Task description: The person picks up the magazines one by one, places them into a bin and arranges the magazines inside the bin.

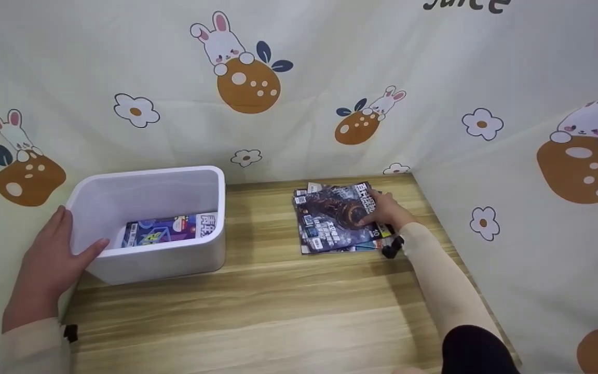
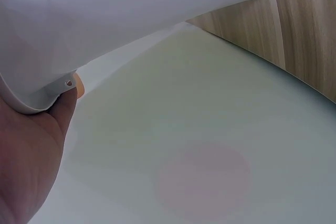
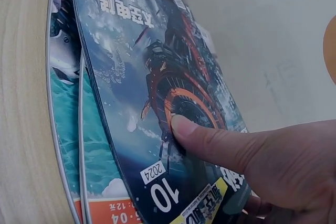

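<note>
At the left of the head view stands a white plastic bin (image 1: 164, 265), with a purple and blue magazine (image 1: 166, 231) lying inside. My left hand (image 1: 52, 259) grips its left rim, thumb over the front edge; in the left wrist view the fingers hook beneath the lip. To the right, a dark-covered magazine (image 1: 330, 215) tops a small pile. My right hand (image 1: 387, 210) pinches its right edge, thumb (image 3: 210, 140) pressed on the cover. The other fingers are mostly hidden behind it. Teal-covered magazines (image 3: 65, 114) show below it in the right wrist view.
Everything rests on a wood-grain table (image 1: 278, 311). A pale curtain (image 1: 299, 114) printed with rabbits, oranges and flowers rises behind and along both sides, close to the bin and the pile.
</note>
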Demonstrator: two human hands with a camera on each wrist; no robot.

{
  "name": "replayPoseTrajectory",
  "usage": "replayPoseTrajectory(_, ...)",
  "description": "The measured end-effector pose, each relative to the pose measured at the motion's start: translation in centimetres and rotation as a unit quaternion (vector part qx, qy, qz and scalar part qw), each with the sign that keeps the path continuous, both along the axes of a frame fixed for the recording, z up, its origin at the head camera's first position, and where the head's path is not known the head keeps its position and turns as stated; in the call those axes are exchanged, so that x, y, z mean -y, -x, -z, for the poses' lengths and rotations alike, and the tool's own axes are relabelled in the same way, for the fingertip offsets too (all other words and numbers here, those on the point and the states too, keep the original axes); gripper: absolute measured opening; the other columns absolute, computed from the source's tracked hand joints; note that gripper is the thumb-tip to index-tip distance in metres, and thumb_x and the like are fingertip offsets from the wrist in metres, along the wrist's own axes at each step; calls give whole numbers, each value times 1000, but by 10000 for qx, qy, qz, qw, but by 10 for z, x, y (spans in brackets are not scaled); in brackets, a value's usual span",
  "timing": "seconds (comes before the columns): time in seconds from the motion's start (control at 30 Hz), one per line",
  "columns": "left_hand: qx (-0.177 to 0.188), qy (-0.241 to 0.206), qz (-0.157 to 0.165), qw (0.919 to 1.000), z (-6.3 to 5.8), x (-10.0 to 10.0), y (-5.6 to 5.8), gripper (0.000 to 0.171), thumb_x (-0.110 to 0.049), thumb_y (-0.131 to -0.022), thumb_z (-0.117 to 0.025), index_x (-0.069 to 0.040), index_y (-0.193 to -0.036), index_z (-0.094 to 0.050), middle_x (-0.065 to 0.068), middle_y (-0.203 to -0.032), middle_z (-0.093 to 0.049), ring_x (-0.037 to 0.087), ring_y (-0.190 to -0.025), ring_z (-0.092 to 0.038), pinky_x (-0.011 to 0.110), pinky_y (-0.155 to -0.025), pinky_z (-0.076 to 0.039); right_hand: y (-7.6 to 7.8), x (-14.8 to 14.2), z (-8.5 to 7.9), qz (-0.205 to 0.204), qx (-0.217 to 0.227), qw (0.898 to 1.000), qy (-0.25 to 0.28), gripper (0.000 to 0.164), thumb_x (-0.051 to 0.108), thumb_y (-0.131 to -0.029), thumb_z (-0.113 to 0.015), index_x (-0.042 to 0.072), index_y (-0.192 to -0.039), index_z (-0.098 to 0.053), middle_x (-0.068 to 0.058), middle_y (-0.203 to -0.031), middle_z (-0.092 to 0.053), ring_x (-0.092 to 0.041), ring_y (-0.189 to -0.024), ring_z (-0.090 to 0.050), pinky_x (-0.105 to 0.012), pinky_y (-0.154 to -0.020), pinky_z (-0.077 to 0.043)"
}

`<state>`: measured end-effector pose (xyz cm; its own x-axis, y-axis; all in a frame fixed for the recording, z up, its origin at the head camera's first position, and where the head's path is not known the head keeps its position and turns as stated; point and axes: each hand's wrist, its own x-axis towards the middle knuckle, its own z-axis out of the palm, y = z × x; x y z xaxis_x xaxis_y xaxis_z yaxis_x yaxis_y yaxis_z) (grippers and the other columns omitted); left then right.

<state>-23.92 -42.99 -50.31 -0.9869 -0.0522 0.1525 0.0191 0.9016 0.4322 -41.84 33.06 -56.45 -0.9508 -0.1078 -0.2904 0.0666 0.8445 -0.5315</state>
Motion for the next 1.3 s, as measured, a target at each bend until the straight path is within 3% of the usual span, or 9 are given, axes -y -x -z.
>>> replayPoseTrajectory(0.23, 29, 25, -37, 10000, 1, -1, 0, 119, -67, -104, -62, 4, -174, 2, 33, -180, 3, 60, -164, -4, 86, -120, -12, 2, -8, 9, -136, -296, 9990, 297, 128, 26, -82, -101, 12, -179, -18, -38, -175, -19, -63, -162, -7, -69, -132, -20)
replayPoseTrajectory(0.4, 46, 39, -69, 10000, 2, 0, -1, 119, -67, -104, -63, 3, -174, 2, 31, -180, 5, 60, -164, -3, 86, -119, -11, 2, -13, 13, -181, -283, 9955, 890, 120, 19, -85, -99, 11, -178, -23, -29, -175, -32, -53, -160, -29, -61, -134, -25)
replayPoseTrajectory(0.67, 110, 46, -61, 9999, 0, 0, -3, 118, -67, -104, -63, 3, -174, 2, 30, -181, 6, 59, -164, -1, 86, -119, -11, 0, -21, 23, -316, -269, 9852, 1666, 108, 18, -91, -93, 17, -178, -28, -23, -179, -28, -44, -160, -34, -56, -135, -24)
replayPoseTrajectory(0.77, 112, 1, -107, 9999, 0, 0, -2, 118, -67, -104, -63, 2, -174, 2, 29, -181, 7, 59, -164, -1, 87, -118, -10, 1, -26, 26, -353, -310, 9774, 2062, 101, 20, -94, -90, 21, -177, -32, -22, -179, -29, -42, -150, -48, -53, -129, -37)
replayPoseTrajectory(0.87, 89, -91, -125, 9998, 3, -2, -3, 118, -66, -103, -63, 1, -175, 2, 28, -181, 6, 59, -164, -1, 87, -118, -11, 0, -31, 26, -318, -243, 9691, 2435, 96, 19, -97, -87, 23, -177, -33, -25, -177, -30, -44, -133, -61, -48, -111, -57)
replayPoseTrajectory(1.0, 46, -114, -63, 9999, 3, -6, -1, 117, -66, -104, -62, 3, -174, 0, 30, -181, 4, 59, -165, -2, 85, -121, -10, -4, -36, 25, -220, -247, 9626, 2690, 94, 16, -99, -85, 22, -177, -33, -25, -178, -26, -45, -144, -53, -40, -111, -57)
replayPoseTrajectory(1.1, 46, -67, -51, 10000, 1, -6, 0, 117, -66, -104, -62, 4, -174, 0, 31, -181, 4, 59, -165, -3, 84, -122, -10, -7, -38, 27, -212, -330, 9595, 2791, 94, 18, -99, -86, 22, -177, -33, -22, -182, -18, -41, -162, -29, -44, -131, -35)
replayPoseTrajectory(1.2, 54, -54, -90, 9999, 0, -4, -2, 118, -66, -104, -63, 3, -174, 1, 30, -181, 4, 59, -164, -2, 85, -121, -10, -8, -35, 30, -86, -253, 9500, 3112, 94, 18, -99, -86, 26, -177, -34, -18, -184, -13, -42, -167, -19, -54, -135, -25)
replayPoseTrajectory(1.3, 75, -47, -131, 9999, 0, -1, -3, 118, -67, -103, -63, 2, -175, 1, 28, -181, 5, 58, -165, -2, 85, -121, -10, -7, -31, 32, 30, -232, 9425, 3335, 94, 17, -99, -86, 27, -177, -33, -15, -185, -9, -38, -169, -10, -53, -136, -21)
